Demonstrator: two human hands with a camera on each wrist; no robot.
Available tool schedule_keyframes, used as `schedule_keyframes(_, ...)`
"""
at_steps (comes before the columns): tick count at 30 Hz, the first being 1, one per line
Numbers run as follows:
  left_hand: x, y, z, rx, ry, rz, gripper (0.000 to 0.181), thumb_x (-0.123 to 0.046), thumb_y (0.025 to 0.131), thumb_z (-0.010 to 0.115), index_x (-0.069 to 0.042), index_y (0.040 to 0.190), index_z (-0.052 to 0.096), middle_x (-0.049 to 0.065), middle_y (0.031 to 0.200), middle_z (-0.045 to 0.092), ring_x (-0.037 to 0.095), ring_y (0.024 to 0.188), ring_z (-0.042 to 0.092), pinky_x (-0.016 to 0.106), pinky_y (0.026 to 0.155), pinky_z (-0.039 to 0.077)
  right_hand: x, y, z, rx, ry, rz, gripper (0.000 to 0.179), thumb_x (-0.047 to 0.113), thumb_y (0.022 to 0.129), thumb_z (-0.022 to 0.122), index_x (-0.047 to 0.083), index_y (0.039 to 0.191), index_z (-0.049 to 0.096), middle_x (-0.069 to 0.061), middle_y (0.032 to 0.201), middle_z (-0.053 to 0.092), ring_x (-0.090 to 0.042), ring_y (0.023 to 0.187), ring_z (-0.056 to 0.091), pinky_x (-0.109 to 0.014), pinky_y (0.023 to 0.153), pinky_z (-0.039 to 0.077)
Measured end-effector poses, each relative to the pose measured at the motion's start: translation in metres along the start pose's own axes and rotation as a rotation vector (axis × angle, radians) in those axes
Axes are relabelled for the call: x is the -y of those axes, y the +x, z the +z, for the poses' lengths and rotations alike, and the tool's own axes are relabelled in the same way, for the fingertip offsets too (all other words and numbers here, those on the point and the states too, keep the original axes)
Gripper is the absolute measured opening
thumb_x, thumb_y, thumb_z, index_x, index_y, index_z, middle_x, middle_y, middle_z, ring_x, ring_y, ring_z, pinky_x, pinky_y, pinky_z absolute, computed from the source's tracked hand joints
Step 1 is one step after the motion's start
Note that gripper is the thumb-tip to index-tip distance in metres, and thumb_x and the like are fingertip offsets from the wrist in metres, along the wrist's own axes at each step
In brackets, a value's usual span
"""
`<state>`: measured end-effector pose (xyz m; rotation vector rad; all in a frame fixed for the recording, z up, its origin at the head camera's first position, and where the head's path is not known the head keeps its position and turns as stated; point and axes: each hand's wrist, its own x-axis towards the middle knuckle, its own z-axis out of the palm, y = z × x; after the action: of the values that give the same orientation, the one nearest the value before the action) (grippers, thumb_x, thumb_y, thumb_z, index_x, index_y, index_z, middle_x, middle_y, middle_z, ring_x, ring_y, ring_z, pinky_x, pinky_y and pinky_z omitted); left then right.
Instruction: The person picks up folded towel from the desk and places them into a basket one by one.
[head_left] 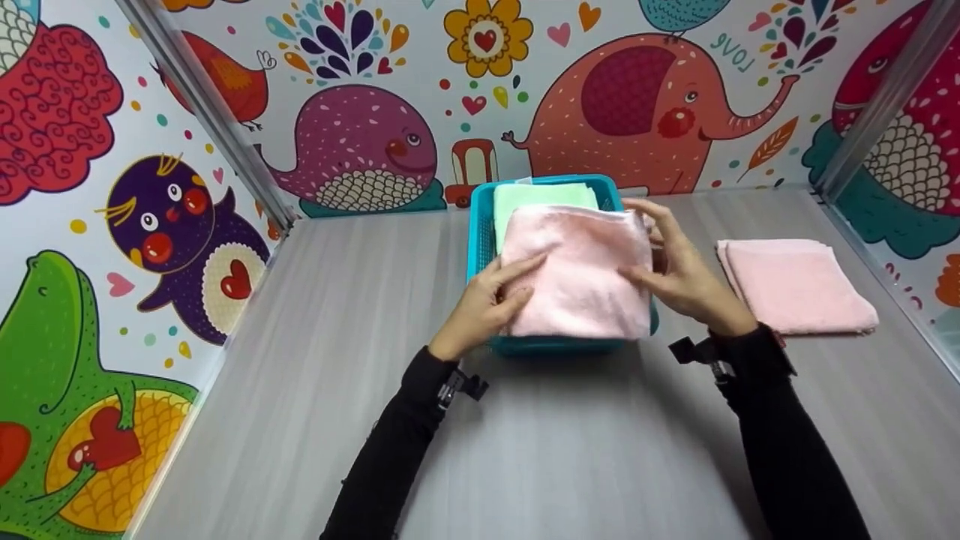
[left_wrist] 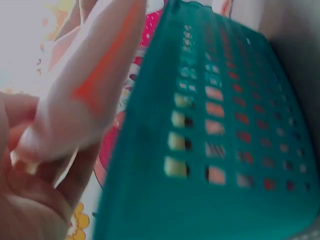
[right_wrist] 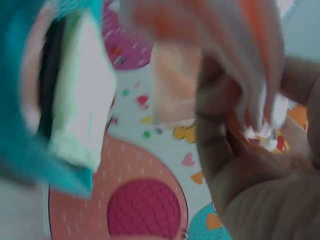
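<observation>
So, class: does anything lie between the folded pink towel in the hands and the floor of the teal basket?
Only the green towel at the far end of the teal basket. Both hands hold the pink towel over it; its floor is hidden.

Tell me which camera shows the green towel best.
The head view: the green towel lies in the basket behind the pink towel. The right wrist view shows a blurred edge; the left wrist view shows none.

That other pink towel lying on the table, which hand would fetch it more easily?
Probably the right hand. The spare pink towel lies on the table just beyond it, while the left hand is across the teal basket. Both hands now hold the folded pink towel over the basket.
</observation>
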<state>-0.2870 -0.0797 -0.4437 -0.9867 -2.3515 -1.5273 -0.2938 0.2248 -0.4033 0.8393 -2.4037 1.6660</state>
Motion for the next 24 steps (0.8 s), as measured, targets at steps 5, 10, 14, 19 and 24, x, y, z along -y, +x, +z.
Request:
schedule_keyframes(5,0.017,0.000,-0.007,0.091,0.098,-0.057,0.046,-0.009,0.103,0.064,-0.008,0.148,0.057,0.020,0.128,0.059,0.019,0.091,0.058,0.023,0.078,0.050,-0.022,0.009,0.007,-0.038,-0.198,0.006,0.061,-0.002,0.096,0.068,0.008,0.145,0.032,-0.030,0.138,0.055,-0.048,0.102,0.070,-0.035,0.080,0.063)
schedule_keyframes(10,0.022,-0.005,-0.007,0.163,0.243,-0.127,0.041,-0.004,0.101,0.064,-0.005,0.142,0.063,0.016,0.115,0.065,0.020,0.093,0.057,0.029,0.081,0.050,-0.043,0.009,0.009,0.146,-0.326,0.059,0.041,-0.001,0.095,0.071,0.001,0.133,0.055,-0.021,0.110,0.061,-0.027,0.079,0.057,-0.023,0.064,0.047)
schedule_keyframes(14,0.020,-0.005,-0.002,0.200,0.417,-0.142,0.037,-0.006,0.095,0.062,-0.007,0.130,0.072,0.013,0.115,0.073,0.026,0.097,0.061,0.042,0.093,0.050,-0.047,0.009,0.018,0.237,-0.425,0.027,0.022,-0.003,0.089,0.074,0.005,0.110,0.073,-0.010,0.085,0.063,-0.020,0.069,0.050,-0.025,0.057,0.041)
schedule_keyframes(19,0.018,-0.003,0.003,0.217,0.602,-0.202,0.031,-0.013,0.088,0.061,-0.013,0.112,0.081,0.002,0.105,0.079,0.026,0.093,0.063,0.042,0.105,0.045,-0.047,0.013,0.035,0.319,-0.652,-0.052,0.016,0.010,0.085,0.084,0.011,0.100,0.078,0.000,0.068,0.061,-0.018,0.067,0.053,-0.028,0.058,0.040)
schedule_keyframes(24,0.018,-0.004,0.005,0.266,0.698,-0.223,0.026,-0.022,0.091,0.056,-0.014,0.085,0.080,-0.001,0.076,0.072,0.022,0.078,0.052,0.038,0.105,0.042,-0.049,0.012,0.044,0.298,-0.792,-0.065,0.013,0.021,0.086,0.085,0.013,0.093,0.078,-0.001,0.062,0.053,-0.021,0.068,0.053,-0.030,0.054,0.037)
